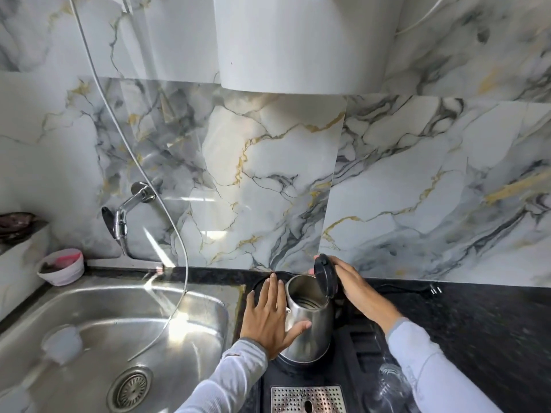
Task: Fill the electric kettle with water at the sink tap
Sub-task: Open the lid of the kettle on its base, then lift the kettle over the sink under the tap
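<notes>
You are standing at a dark counter (477, 317) with a marble wall behind it. The shiny metal kettle (308, 323) sits on its black base (298, 366) on the counter, just to the right of the sink (89, 338). Its black lid (325, 275) is flipped up, so you can see down into the kettle. It looks dry inside, but it is hard to be sure. Your left hand (269, 315) lies flat against the left side of the kettle. The fingers are spread wide and point up toward the wall, and the thumb rests on the front of the metal body. It is pressing on the kettle, not wrapped around it. Your right hand (354, 286) is behind the raised lid, touching its back. The lid hides your fingertips, so you cannot tell how tightly they hold it. Both arms wear light grey sleeves. The tap (125, 217) sticks out of the wall over the back of the sink, well apart from the kettle. No water can be seen coming from it. A thin white hose (167, 204) hangs down the wall and loops into the sink. The drain (130, 389) is at the front of the sink. A small white bowl (62, 267) sits on the sink's back left corner. A metal grate (308, 399) lies on the counter in front of the kettle.
</notes>
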{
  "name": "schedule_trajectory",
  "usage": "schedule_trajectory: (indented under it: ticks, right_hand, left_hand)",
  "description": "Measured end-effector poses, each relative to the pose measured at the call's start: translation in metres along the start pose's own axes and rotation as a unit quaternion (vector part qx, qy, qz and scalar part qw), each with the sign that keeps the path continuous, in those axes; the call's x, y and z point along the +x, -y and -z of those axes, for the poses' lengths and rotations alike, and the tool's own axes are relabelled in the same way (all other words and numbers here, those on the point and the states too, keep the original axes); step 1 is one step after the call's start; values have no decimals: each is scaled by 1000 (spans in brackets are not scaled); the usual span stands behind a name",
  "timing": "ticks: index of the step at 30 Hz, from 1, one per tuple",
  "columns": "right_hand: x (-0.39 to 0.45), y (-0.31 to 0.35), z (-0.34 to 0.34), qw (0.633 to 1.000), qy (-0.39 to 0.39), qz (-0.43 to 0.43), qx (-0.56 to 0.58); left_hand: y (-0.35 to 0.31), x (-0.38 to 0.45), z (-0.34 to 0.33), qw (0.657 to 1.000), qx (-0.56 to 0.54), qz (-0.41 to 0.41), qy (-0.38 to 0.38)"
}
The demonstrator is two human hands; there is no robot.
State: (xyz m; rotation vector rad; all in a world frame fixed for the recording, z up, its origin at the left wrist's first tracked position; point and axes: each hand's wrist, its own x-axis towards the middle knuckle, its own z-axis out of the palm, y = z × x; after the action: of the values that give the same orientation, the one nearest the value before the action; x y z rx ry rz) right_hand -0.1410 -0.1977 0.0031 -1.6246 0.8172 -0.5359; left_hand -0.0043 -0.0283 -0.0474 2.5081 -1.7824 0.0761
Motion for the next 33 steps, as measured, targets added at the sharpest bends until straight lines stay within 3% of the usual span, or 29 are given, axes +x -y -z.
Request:
schedule_trajectory:
  ticks: [4, 8, 10, 13, 19, 26, 33]
  right_hand:
    - [-5, 0, 15, 990, 109, 1, 85]
    - [-12, -3, 27, 981, 173, 31, -87]
    - [-16, -6, 17, 974, 125, 71, -173]
    - [-22, -21, 0, 958, -8, 174, -227]
    - [-10, -45, 2, 874, -163, 307, -339]
    - [16, -59, 12, 857, -168, 317, -370]
    - [17, -48, 8, 872, -169, 289, -357]
  left_hand:
    - [-1, 0, 1, 1000, 8, -5, -6]
    - [-1, -2, 3, 1000, 16, -4, -13]
    - [0, -3, 3, 1000, 18, 1, -15]
    - [-2, -4, 3, 1000, 11, 9, -27]
    - [-3, -5, 4, 997, 17, -1, -72]
    - [-13, -6, 5, 997, 43, 25, -55]
    - [-7, -9, 7, 998, 22, 24, -61]
